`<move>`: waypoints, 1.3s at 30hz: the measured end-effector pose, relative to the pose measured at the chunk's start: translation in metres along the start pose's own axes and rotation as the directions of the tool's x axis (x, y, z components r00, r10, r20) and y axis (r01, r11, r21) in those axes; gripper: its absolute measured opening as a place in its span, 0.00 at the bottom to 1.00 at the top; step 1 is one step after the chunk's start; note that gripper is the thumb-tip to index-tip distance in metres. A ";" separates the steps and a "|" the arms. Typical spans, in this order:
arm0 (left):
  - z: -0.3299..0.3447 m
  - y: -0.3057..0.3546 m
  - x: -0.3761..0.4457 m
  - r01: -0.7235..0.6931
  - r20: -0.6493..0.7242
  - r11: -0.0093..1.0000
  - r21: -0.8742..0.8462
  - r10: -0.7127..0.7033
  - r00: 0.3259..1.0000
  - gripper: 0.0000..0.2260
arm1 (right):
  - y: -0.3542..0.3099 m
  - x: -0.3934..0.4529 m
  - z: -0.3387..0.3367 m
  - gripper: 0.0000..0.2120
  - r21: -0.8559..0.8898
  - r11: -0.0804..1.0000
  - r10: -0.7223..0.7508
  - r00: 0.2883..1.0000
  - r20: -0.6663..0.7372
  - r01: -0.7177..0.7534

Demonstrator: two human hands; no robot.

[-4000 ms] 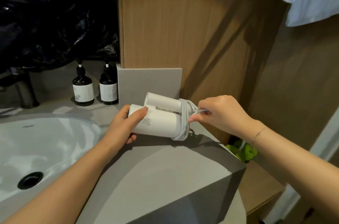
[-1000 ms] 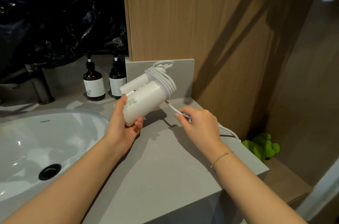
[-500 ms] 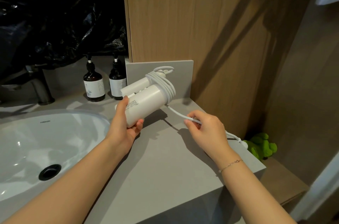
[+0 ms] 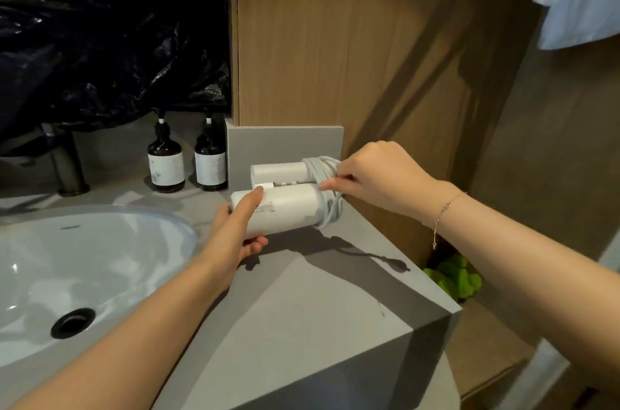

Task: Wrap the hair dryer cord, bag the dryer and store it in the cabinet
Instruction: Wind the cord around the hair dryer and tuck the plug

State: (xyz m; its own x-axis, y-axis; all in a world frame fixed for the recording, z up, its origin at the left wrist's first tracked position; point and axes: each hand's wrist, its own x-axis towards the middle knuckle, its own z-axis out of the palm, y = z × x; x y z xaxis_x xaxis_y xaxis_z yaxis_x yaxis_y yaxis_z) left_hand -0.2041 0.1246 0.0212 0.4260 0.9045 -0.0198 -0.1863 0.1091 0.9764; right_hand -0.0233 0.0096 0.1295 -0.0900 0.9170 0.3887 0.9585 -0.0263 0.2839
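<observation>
- Dryer: the white hair dryer [image 4: 281, 210] is held just above the grey table [image 4: 302, 309], near its back corner, barrel lying sideways with the folded handle behind it.
- Our left hand [image 4: 235, 235] is clamped round the barrel's near end, thumb over the top, fingers under.
- Our right hand [image 4: 375, 180] is pinched on the white cord [image 4: 327, 205], which sits in a thick coil round the far end of the dryer. The plug end we cannot see.
- Handling, as we judge it: the shell looks smooth, hard plastic, likely slippery and light to middling in weight, so a full wrap round the barrel suits it better than a fingertip hold.
- The cord looks limp and springy; the loops will probably loosen unless the last end is tucked under or kept pressed against the body.
- Best hold for bagging: one hand over the coil and barrel together.
- No bag shows in view. Two brown bottles [image 4: 166, 166] and the sink [image 4: 110, 242] stand off to the left, apart from the work.
</observation>
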 end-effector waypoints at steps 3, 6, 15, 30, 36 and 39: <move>0.006 0.000 -0.006 -0.047 0.056 0.996 0.080 0.042 0.998 0.20 | 0.007 -0.003 -0.015 0.17 0.164 0.986 -0.023 0.977 0.211 -0.012; 0.009 -0.001 -0.010 -0.069 0.099 0.991 0.116 0.057 0.993 0.18 | 0.013 -0.008 -0.022 0.09 0.195 0.980 -0.024 0.939 0.342 -0.046; 0.007 0.004 -0.019 -0.139 0.260 0.975 0.171 0.092 0.961 0.21 | 0.042 -0.002 -0.034 0.20 0.129 0.988 0.048 0.966 0.254 -0.083; 0.001 0.001 -0.016 -0.142 0.496 0.947 0.288 -0.020 0.868 0.21 | 0.065 0.001 -0.007 0.07 0.465 0.843 0.046 0.897 0.440 -0.272; -0.004 -0.005 -0.005 -0.102 0.492 0.936 0.336 -0.082 0.867 0.23 | 0.073 -0.023 0.027 0.19 0.620 0.650 0.203 0.887 0.415 -0.439; -0.005 -0.008 -0.002 -0.081 0.505 0.937 0.339 -0.109 0.856 0.29 | 0.071 -0.030 0.043 0.16 0.637 0.602 0.267 0.873 0.408 -0.482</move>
State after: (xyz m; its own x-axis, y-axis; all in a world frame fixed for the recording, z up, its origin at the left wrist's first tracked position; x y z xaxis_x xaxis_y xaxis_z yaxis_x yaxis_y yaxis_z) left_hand -0.2075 0.1239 0.0124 0.8319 0.5547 -0.0146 0.0914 -0.1111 0.9896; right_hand 0.0595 -0.0026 0.0999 0.2879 0.9559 0.0578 0.7928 -0.2041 -0.5743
